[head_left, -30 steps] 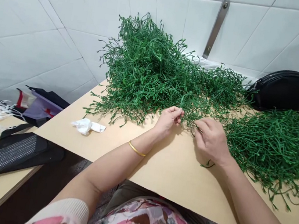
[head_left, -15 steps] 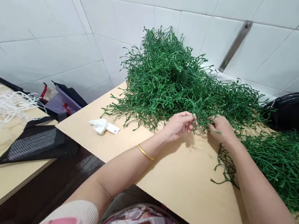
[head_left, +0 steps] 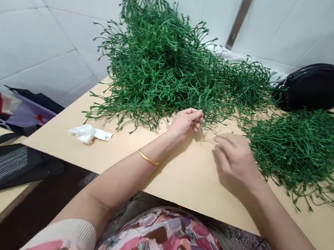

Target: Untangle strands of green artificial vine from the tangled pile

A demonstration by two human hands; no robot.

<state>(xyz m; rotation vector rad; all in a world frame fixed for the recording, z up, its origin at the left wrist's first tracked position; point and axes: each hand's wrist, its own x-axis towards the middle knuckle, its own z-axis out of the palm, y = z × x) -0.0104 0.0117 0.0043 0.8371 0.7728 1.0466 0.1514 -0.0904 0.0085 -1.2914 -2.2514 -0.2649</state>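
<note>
A big heap of green plastic sprigs (head_left: pixel 162 66) lies at the back of the wooden table (head_left: pixel 189 186). A second, flatter pile of green sprigs (head_left: pixel 300 148) lies to the right. My left hand (head_left: pixel 186 122), with a gold bangle on the wrist, has its fingers curled at the front edge of the big heap, pinching a strand there. My right hand (head_left: pixel 233 157) hovers over bare table between the two piles, blurred by motion, fingers pinched with nothing I can make out in them.
A crumpled white tissue (head_left: pixel 86 133) lies on the table's left part. A black bag (head_left: pixel 318 86) sits at the back right by the tiled wall. To the left, a second table holds a black mesh bag (head_left: pixel 2 168).
My right hand has pulled back from the big heap toward me. The sprig that hung under my right forearm is gone from there. My left hand stays at the heap's edge.
</note>
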